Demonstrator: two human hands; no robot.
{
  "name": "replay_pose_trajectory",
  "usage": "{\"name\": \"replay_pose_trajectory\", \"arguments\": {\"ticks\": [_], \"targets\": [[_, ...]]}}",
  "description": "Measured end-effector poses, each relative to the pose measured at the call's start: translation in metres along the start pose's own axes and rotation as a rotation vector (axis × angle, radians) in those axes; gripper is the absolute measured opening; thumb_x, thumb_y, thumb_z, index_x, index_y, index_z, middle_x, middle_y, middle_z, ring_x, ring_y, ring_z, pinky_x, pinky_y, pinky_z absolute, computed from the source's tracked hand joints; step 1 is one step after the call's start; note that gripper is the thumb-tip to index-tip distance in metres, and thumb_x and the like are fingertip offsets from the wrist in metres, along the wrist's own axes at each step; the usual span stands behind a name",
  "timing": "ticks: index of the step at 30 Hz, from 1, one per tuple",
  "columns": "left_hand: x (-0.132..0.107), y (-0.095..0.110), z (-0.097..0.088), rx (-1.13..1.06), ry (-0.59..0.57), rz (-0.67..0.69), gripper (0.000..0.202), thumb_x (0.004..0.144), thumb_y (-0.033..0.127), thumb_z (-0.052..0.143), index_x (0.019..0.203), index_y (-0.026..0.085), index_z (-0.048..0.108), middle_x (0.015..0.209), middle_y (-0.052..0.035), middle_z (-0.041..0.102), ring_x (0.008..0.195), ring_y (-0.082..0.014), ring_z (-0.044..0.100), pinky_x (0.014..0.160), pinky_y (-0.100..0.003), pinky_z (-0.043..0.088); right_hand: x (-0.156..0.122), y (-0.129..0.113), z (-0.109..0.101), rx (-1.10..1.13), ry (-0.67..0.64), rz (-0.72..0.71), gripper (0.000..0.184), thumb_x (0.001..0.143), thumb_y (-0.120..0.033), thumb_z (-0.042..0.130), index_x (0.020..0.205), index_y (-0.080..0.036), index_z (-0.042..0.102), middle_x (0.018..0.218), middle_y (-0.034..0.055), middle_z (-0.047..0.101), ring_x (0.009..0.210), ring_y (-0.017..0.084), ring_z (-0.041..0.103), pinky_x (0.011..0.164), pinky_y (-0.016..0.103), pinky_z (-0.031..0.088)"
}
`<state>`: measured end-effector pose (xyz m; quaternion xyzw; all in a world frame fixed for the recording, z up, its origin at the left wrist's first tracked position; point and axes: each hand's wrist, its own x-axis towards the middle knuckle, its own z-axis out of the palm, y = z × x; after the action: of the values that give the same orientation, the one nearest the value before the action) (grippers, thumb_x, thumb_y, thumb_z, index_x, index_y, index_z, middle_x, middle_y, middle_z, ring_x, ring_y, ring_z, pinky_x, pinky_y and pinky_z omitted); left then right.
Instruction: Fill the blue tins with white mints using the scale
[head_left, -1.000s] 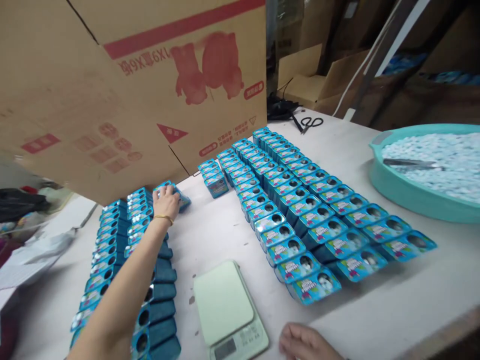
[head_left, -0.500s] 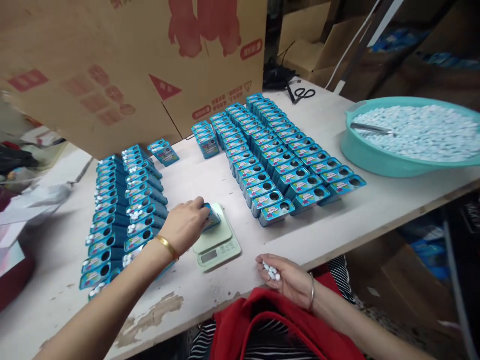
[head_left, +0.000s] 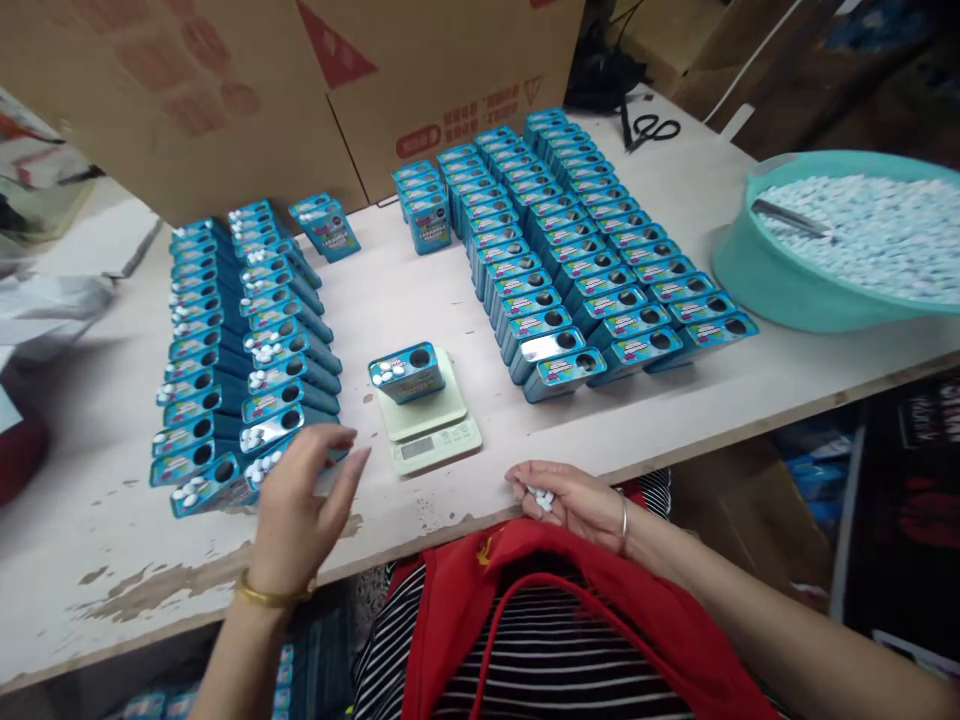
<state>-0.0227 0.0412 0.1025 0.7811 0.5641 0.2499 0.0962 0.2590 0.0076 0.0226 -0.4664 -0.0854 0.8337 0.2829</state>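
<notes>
My left fingers (head_left: 327, 440) hang apart; right fingers (head_left: 534, 469) curl round white pellets (head_left: 543, 498); blue tin (head_left: 411, 381) upright on the scale (head_left: 431, 427)!

Left hand (head_left: 300, 500): thumb (head_left: 349, 492) parted from curved fingers (head_left: 324, 440); right hand (head_left: 574, 502) cupped, fingers curled inward (both forearms (head_left: 739, 590) bare).

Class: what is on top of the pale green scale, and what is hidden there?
A blue tin stands on the scale, with a few white pellets on its top beside a round hole. The tin hides part of the plate; its contents cannot be seen.
</notes>
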Motion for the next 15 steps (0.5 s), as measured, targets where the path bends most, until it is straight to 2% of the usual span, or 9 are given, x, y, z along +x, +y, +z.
{"name": "replay_pose_trajectory", "arguments": {"ticks": [3,6,8,11,15], "targets": [[-0.044,-0.017,0.032,-0.108,-0.079,-0.122,0.018,0.089,0.034,0.049,0.097,0.02,0.056,0.088,-0.004,0.061,0.077,-0.015,0.057,0.066,-0.027,0.047,0.003,-0.013,0.006,-0.094,0.003,-0.054,0.03,0.069,-0.03,0.075,0.085,-0.01,0.058,0.068,-0.0013,0.055,0.049,0.002,0.041,0.04,0.015,0.022],[-0.068,-0.024,0.057,-0.176,-0.117,-0.197,0.019,0.089,0.035,0.049,0.097,0.019,0.057,0.087,-0.0039,0.061,0.076,-0.0145,0.057,0.066,-0.026,0.048,0.004,-0.038,0.02,-0.265,0.009,-0.15,0.032,0.071,-0.035,0.073,0.082,-0.01,0.056,0.07,-0.0017,0.054,0.049,0.001,0.04,0.041,0.015,0.02],[-0.071,-0.024,0.064,-0.215,-0.122,-0.209,0.019,0.089,0.035,0.049,0.096,0.019,0.058,0.086,-0.0039,0.062,0.075,-0.0147,0.058,0.066,-0.026,0.048,0.005,-0.061,0.034,-0.402,0.005,-0.214,0.032,0.073,-0.036,0.072,0.082,-0.011,0.055,0.07,-0.0023,0.054,0.049,0.001,0.04,0.043,0.015,0.022],[-0.064,-0.022,0.065,-0.252,-0.117,-0.198,0.019,0.089,0.036,0.048,0.094,0.02,0.058,0.084,-0.0039,0.062,0.075,-0.0149,0.058,0.066,-0.027,0.048,0.008,-0.097,0.06,-0.628,-0.034,-0.362,0.028,0.077,-0.035,0.068,0.084,-0.011,0.056,0.065,-0.0038,0.053,0.046,0.001,0.039,0.043,0.016,0.023],[-0.051,-0.024,0.06,-0.259,-0.089,-0.186,0.019,0.089,0.036,0.048,0.093,0.02,0.059,0.084,-0.0038,0.062,0.075,-0.0146,0.057,0.066,-0.027,0.048,0.016,-0.134,0.1,-0.977,-0.035,-0.57,0.014,0.083,-0.023,0.059,0.085,-0.009,0.059,0.053,-0.0063,0.046,0.044,0.002,0.037,0.044,0.015,0.024]]}}
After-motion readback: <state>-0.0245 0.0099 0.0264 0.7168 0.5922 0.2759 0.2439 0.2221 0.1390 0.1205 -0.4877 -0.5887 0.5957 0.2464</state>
